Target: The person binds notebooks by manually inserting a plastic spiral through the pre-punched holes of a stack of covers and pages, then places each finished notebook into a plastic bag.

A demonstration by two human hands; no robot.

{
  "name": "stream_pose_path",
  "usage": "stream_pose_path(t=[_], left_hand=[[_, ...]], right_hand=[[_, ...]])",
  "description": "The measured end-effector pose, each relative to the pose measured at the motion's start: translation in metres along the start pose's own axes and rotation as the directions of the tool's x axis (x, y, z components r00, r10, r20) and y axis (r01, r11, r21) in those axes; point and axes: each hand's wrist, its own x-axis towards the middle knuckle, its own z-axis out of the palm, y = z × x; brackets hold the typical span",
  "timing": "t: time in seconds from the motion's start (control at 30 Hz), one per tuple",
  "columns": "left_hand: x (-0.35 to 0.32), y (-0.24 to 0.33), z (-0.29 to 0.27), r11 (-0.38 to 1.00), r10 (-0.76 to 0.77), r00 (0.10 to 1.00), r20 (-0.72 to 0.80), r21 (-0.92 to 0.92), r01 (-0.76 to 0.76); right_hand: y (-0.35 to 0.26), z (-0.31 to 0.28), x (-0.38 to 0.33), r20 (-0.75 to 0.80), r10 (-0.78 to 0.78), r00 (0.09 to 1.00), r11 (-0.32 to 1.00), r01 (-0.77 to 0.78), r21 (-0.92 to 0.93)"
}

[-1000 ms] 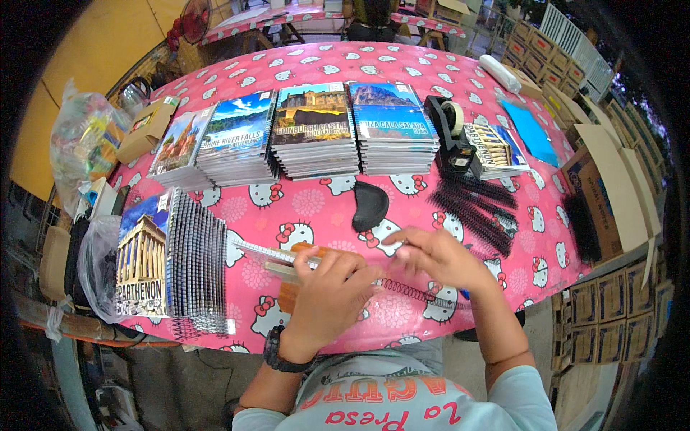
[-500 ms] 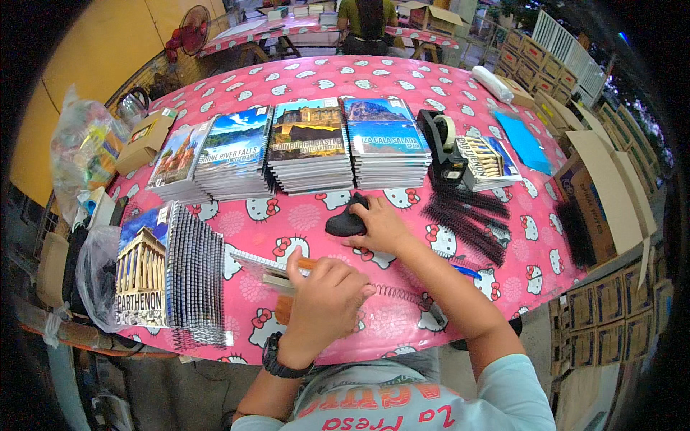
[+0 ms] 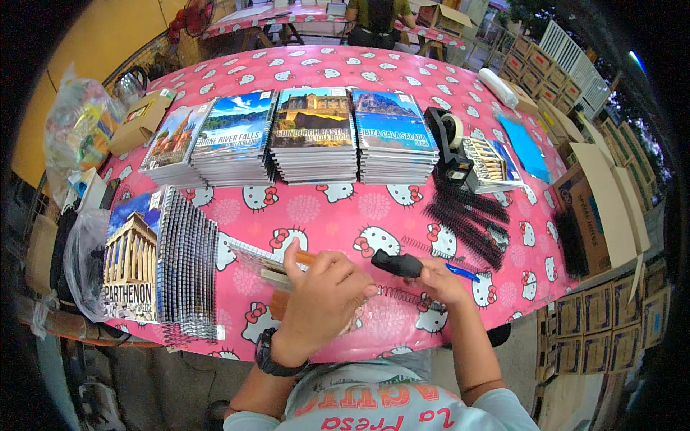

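My left hand (image 3: pixel 323 305), with a black watch on its wrist, is closed over a thin stack of punched white pages (image 3: pixel 251 253) with wooden pieces (image 3: pixel 279 304) against it. My fingers hide most of that stack. A loose dark wire coil (image 3: pixel 394 293) runs from beside it toward my right hand. My right hand (image 3: pixel 440 282) grips a soft black cloth-like thing (image 3: pixel 397 264) just above the table. A blue handle or pen (image 3: pixel 462 271) shows beside that hand; whether they touch I cannot tell.
Notebook stacks (image 3: pixel 313 161) stand in a row behind my hands; spiral-bound notebooks (image 3: pixel 133 266) lean at the left. At the right are a black tape dispenser (image 3: pixel 454 154), black coils (image 3: pixel 471 219) and an open carton (image 3: pixel 593 215). Another person (image 3: pixel 377 21) sits at a far table.
My right hand has picked up the black cloth-like thing near the stacks and brought it closer to me. My left hand keeps its hold on the pages. The view has shifted slightly.
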Motion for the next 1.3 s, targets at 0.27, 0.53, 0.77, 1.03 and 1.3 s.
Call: stream_pose_path(t=[0.27,0.53,0.77,1.03,1.3], left_hand=[[-0.010,-0.007,-0.013,0.984,-0.178,0.983,-0.050,-0.022,0.177],[-0.005,-0.009,-0.016,0.991,-0.119,0.990,-0.082,-0.074,0.113],[-0.008,-0.010,-0.014,0.985,-0.127,0.988,-0.088,-0.131,0.115],[-0.010,-0.011,-0.019,0.974,-0.184,0.975,-0.123,-0.156,0.164],[-0.019,-0.022,-0.027,0.972,-0.229,0.962,-0.150,-0.085,0.218]], right_hand=[[-0.089,0.034,0.020,0.093,-0.189,0.978,0.936,0.208,-0.284],[-0.100,0.022,0.029,0.212,-0.205,0.955,0.956,0.242,-0.164],[-0.084,0.033,0.029,0.084,-0.218,0.972,0.857,0.232,-0.460],[-0.110,0.034,0.041,0.131,-0.232,0.964,0.814,0.266,-0.517],[-0.113,0.051,0.050,0.243,-0.297,0.923,0.892,0.360,-0.275]])
